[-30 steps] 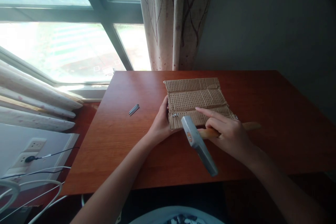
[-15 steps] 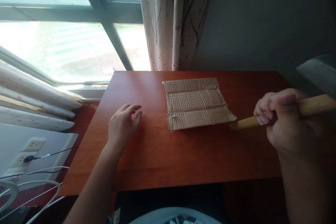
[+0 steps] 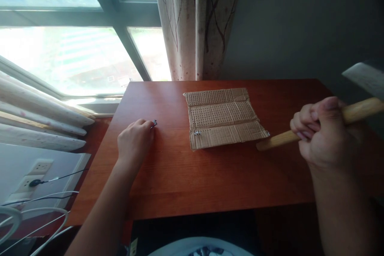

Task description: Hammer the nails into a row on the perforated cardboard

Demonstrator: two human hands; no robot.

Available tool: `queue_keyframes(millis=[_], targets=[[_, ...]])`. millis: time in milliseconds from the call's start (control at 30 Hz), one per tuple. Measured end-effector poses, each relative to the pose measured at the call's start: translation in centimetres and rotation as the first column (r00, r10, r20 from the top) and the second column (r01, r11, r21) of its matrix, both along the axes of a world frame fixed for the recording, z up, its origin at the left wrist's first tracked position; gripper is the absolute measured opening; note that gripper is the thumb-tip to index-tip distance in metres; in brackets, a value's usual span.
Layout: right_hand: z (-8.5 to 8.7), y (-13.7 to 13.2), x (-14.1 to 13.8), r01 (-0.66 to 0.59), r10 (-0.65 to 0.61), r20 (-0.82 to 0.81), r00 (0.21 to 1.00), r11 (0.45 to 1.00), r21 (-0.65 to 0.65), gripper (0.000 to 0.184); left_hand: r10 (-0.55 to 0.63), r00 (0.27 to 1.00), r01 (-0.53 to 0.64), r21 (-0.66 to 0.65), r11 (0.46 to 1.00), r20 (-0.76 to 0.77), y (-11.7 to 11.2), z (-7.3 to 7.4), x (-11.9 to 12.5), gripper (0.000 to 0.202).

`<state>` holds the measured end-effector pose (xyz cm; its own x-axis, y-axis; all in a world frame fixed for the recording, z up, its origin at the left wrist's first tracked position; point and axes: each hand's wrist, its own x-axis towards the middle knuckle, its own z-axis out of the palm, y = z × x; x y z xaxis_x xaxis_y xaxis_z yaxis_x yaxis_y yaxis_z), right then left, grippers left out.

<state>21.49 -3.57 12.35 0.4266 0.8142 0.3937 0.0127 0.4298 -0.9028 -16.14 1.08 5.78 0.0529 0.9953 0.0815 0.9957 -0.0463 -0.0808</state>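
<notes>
At the left of the table, my left hand is closed, thumb and fingers together around a small dark-and-silver object. Only its shiny end sticks out past the fingertips, too small to name. My right hand grips the wooden handle of a hatchet-like tool. Its flat grey metal head is at the right edge, partly out of view. Between the hands lies a creased cardboard sheet with rows of small holes. A few small silvery pieces sit at its near left corner.
All this is on a reddish-brown wooden table. Beyond its left side are a window, curtains, wall sockets and white cables. The rim of a white round thing shows below the near edge.
My left hand went from loosely open fingers to a closed grip with the small dark-and-silver object showing at its tips. My right hand still holds the hatchet-like tool, now less blurred.
</notes>
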Motion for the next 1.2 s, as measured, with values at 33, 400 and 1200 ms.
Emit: queue_keyframes(millis=[33,400,1200], targets=[[0.0,0.0,0.0,-0.002,0.002,0.004,1.0,1.0,-0.002,0.051,0.003,1.0,-0.003,0.0,1.0,-0.003,0.0,-0.1,0.0,0.035],[-0.4,0.3,0.1,-0.004,0.004,-0.005,1.0,1.0,-0.011,0.048,-0.007,1.0,0.007,-0.037,0.999,0.007,0.1,-0.4,0.3,0.039],[-0.3,-0.2,-0.6,-0.023,0.023,-0.021,1.0,1.0,-0.018,0.045,-0.31,0.237,0.183,0.272,0.945,0.92,-2.1,1.5,9.1,0.011]])
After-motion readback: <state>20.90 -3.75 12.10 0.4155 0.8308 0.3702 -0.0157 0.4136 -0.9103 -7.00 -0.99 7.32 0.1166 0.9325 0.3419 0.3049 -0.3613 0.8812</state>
